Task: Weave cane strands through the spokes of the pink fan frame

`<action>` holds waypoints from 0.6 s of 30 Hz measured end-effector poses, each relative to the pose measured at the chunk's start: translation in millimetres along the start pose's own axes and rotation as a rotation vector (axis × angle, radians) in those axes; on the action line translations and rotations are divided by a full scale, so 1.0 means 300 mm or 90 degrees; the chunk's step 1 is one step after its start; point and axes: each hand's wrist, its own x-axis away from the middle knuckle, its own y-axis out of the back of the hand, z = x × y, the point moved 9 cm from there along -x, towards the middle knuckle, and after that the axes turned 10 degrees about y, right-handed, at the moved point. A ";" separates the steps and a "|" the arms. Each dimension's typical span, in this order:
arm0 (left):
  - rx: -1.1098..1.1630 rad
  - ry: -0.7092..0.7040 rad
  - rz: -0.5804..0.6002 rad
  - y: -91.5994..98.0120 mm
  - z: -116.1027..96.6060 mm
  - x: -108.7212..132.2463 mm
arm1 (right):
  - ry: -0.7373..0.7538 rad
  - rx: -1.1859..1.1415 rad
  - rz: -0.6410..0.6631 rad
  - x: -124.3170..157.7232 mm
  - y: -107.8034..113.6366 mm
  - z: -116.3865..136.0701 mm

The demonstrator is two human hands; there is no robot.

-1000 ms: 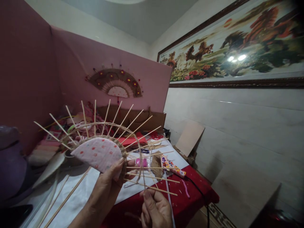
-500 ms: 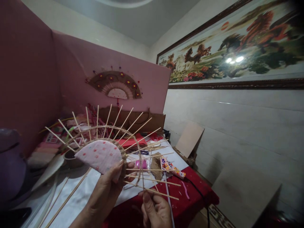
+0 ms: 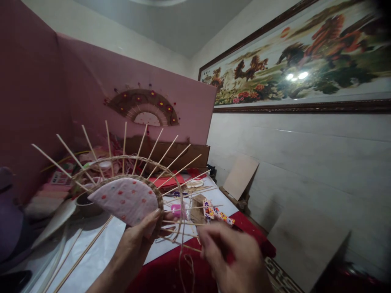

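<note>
My left hand (image 3: 143, 234) grips a half-round fan frame by its lower right edge, thumb on the front. Its centre is a white cloth half-circle (image 3: 125, 201) with reddish dots, edged in woven twine. Thin wooden sticks (image 3: 154, 146) radiate from it, crossed by an outer twine arc (image 3: 131, 158). A loose strand of twine (image 3: 181, 260) hangs below the arc's right end. My right hand (image 3: 229, 252) is beside the lower right sticks, its fingers bent and smeared by motion; whether it holds anything is unclear.
A finished fan (image 3: 146, 106) hangs on the pink panel (image 3: 186, 101) behind. On the table lie floral cloth (image 3: 218, 213), red paper (image 3: 168, 182), loose sticks (image 3: 82, 256) and a roll of tape (image 3: 87, 203). A red cloth (image 3: 253, 232) covers the table's right edge.
My right hand has moved up and to the right, off the twine's lower end, and that strand now dangles in a loop. The fan frame has come slightly closer and left.
</note>
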 end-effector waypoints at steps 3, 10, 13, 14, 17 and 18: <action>-0.013 0.001 0.014 -0.016 0.002 0.006 | -0.073 -0.136 0.092 -0.166 -0.076 -0.041; -0.041 -0.036 -0.004 -0.030 -0.003 0.014 | -0.233 -0.324 0.206 -0.290 -0.200 -0.106; -0.053 -0.034 -0.003 -0.028 0.003 0.011 | -0.253 -0.344 0.199 -0.289 -0.200 -0.101; -0.059 -0.036 0.001 -0.028 0.004 0.010 | -0.259 -0.349 0.198 -0.289 -0.199 -0.100; -0.077 -0.043 0.009 -0.031 0.005 0.009 | -0.267 -0.354 0.203 -0.292 -0.203 -0.099; -0.078 -0.044 0.007 -0.030 0.006 0.010 | -0.267 -0.353 0.205 -0.293 -0.206 -0.100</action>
